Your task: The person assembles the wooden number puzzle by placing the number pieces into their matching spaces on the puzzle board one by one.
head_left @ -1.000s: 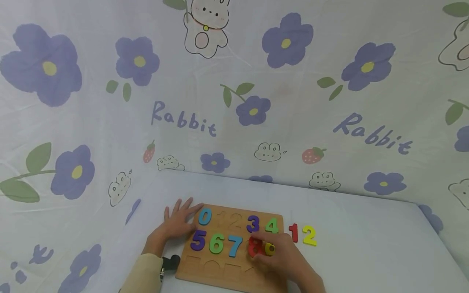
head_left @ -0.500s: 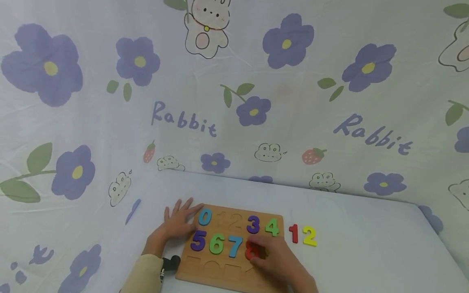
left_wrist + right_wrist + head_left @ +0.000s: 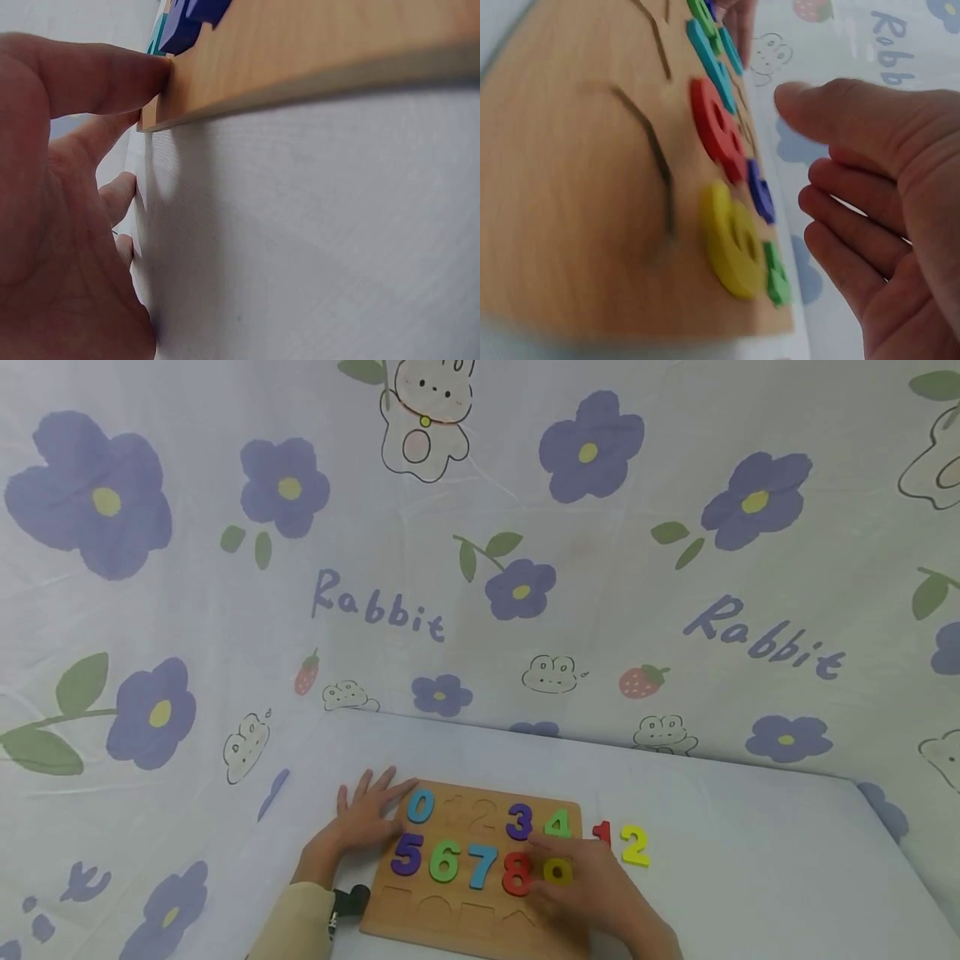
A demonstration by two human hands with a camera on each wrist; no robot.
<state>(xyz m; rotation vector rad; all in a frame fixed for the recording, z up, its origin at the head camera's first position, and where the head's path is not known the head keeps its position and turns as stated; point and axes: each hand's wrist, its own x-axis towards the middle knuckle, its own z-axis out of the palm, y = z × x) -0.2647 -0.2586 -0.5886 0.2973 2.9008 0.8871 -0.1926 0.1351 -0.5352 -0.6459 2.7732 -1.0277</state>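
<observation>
A wooden number puzzle board (image 3: 390, 917) lies on the white table. My left hand (image 3: 363, 818) rests at its left edge with fingers spread; in the left wrist view the thumb (image 3: 112, 79) touches the board's side. Over the board's right part hovers my right hand (image 3: 592, 889), thumb and fingers apart, holding nothing. Nearest to it are the red number 8 (image 3: 517, 874) and the yellow number 9 (image 3: 557, 871), partly covered by the hand in the head view. Both sit in the middle row; the right wrist view shows the red 8 (image 3: 716, 127) apart from the fingers.
Blue 0 (image 3: 421, 807), purple 3 (image 3: 519, 822) and green 4 (image 3: 557, 824) sit in the top row, with bare 1 and 2 recesses between. Purple 5, green 6 and blue 7 (image 3: 482, 867) fill the middle row. Red 1 (image 3: 602, 831) and yellow 2 (image 3: 635, 846) lie right of the board.
My right hand has let go of the red 8, which now sits flat in the middle row, and has drawn back slightly to the right. My left hand has stayed in place.
</observation>
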